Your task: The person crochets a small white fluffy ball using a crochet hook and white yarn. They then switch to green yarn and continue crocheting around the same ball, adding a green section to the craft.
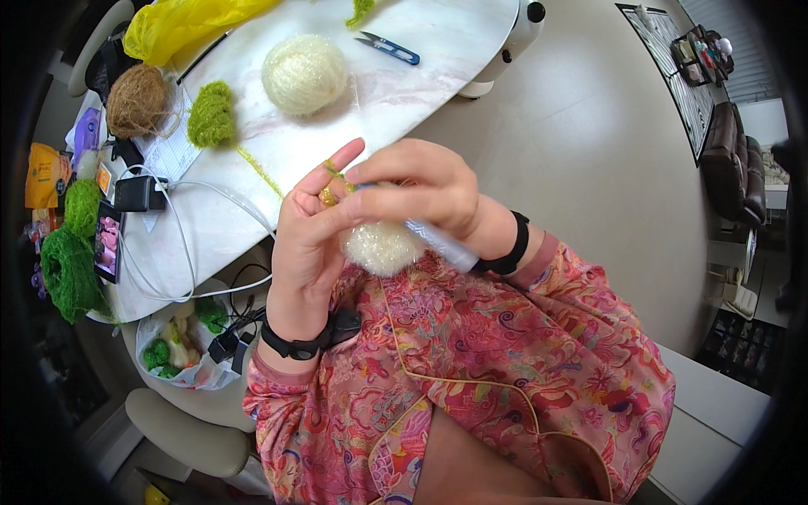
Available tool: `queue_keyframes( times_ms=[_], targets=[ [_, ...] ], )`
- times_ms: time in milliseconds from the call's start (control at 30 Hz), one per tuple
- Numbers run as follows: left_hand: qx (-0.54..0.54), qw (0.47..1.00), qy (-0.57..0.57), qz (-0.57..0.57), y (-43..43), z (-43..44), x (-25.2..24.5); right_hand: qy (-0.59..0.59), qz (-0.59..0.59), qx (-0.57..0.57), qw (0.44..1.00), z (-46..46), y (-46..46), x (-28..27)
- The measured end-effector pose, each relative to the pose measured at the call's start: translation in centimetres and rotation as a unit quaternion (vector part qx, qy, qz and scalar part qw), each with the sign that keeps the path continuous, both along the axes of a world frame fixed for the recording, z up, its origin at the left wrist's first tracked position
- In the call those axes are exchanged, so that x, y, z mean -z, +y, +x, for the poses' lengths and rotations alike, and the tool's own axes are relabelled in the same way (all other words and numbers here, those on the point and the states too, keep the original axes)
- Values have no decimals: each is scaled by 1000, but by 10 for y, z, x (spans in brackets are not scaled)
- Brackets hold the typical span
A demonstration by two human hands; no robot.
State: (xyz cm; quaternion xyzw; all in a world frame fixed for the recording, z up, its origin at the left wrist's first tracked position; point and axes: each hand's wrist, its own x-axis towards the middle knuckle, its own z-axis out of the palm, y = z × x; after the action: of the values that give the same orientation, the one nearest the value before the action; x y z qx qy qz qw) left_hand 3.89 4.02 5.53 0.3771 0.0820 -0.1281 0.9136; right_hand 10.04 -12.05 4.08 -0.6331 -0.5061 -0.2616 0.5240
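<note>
Above my lap, my left hand [306, 237] pinches the top of a fuzzy white yarn piece [382, 249] flecked with sparkle. Yellow-green yarn [262, 172] runs from a small green yarn ball [212, 115] on the table to my left fingers, where it wraps the raised index finger. My right hand [420, 183], blurred, grips what looks like a crochet hook with a pale, translucent handle [442, 245]. Its tip lies among the fingers and is mostly hidden. Both hands meet over the white piece, which hangs below them.
On the marble-look table [328, 142] lie a cream yarn ball [304, 74], blue thread snips [388, 48], a brown yarn ball [137, 101] and a yellow plastic bag [189, 25]. White cables [189, 252], a phone [108, 241] and green yarn [71, 274] crowd the left. A yarn-filled bag [218, 377] sits lower.
</note>
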Motion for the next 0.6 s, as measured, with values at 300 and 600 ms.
queue_keyframes(
  times_ms=[300,600],
  targets=[
    [-18,1000,4,19,2,3,1,485,222,-141,834,-8,4,0],
    [-45,998,-14,30,-1,1,2,644,248,-199,695,-5,10,0]
  ],
)
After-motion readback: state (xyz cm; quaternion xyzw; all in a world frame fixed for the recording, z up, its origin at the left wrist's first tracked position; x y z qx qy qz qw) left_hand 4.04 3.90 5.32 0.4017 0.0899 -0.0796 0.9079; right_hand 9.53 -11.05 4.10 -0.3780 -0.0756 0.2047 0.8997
